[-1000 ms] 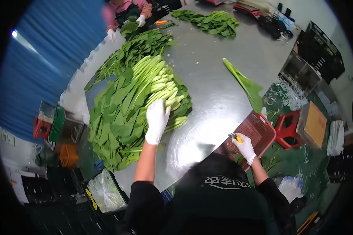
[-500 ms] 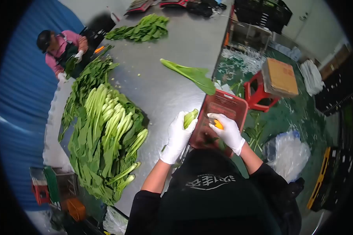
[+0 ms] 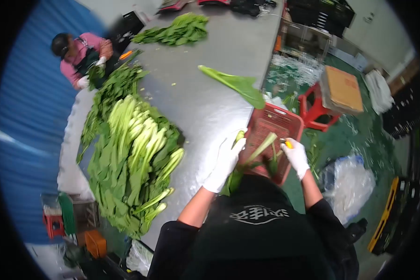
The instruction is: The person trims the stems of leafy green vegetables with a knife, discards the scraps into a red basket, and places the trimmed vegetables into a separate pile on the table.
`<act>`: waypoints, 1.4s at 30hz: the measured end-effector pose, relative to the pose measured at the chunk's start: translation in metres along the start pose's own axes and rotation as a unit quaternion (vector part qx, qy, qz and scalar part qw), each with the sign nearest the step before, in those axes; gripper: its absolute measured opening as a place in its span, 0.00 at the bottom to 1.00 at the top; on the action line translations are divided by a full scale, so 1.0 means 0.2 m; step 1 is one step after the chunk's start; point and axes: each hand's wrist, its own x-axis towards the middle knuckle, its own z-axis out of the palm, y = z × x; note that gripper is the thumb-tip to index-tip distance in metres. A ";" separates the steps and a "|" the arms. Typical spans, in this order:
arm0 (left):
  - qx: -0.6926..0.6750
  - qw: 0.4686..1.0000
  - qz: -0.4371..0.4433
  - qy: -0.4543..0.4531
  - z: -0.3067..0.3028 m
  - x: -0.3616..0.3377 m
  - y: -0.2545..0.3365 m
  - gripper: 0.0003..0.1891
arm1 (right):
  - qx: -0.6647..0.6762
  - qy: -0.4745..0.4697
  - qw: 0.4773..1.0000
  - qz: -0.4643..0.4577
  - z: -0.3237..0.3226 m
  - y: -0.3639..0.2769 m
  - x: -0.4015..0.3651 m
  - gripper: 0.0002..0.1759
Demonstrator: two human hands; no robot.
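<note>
My left hand, in a white glove, is closed around a leafy green vegetable. Its pale stem end shows above the fingers, and leaves hang below the wrist. In my gloved right hand is a small knife with an orange handle; its blade is hardly visible. Between the hands, a loose stalk with leaf slants over the red plastic basket. A single long leaf lies on the metal table beyond the basket. To the left is a big pile of leafy greens, pale stems up.
Another bunch of greens lies at the table's far end. A person in pink sleeves handles leaves across the table. On the right stand a red stool with a cardboard box and a clear plastic bag.
My hands have moved apart, the right one outward with the knife. A loose stalk now shows over the basket between them. The whole view has shifted slightly.
</note>
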 end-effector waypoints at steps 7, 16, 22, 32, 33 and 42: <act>0.381 0.889 0.058 0.248 -0.47 -0.08 0.29 0.14 | 0.028 -0.029 0.998 -0.042 0.12 -0.02 0.03 0.15; 0.728 0.609 0.027 0.314 -1.04 0.03 -0.05 0.23 | -0.087 -0.106 0.980 -0.145 0.25 -0.18 -0.03 0.15; 0.605 0.718 0.202 0.278 -0.87 -0.19 0.14 0.15 | -0.074 -0.138 0.980 -0.122 0.24 -0.25 -0.06 0.17; 0.219 0.972 0.060 0.056 -0.30 0.07 0.01 0.13 | 0.002 -0.071 0.967 -0.245 0.15 -0.47 -0.04 0.16; 0.230 0.969 0.070 0.057 -0.28 0.09 -0.05 0.13 | -0.020 -0.081 0.973 -0.217 0.15 -0.46 -0.03 0.16; 0.364 0.874 0.161 0.280 -0.38 0.14 -0.02 0.10 | 0.000 -0.133 0.985 -0.114 0.28 -0.41 0.06 0.18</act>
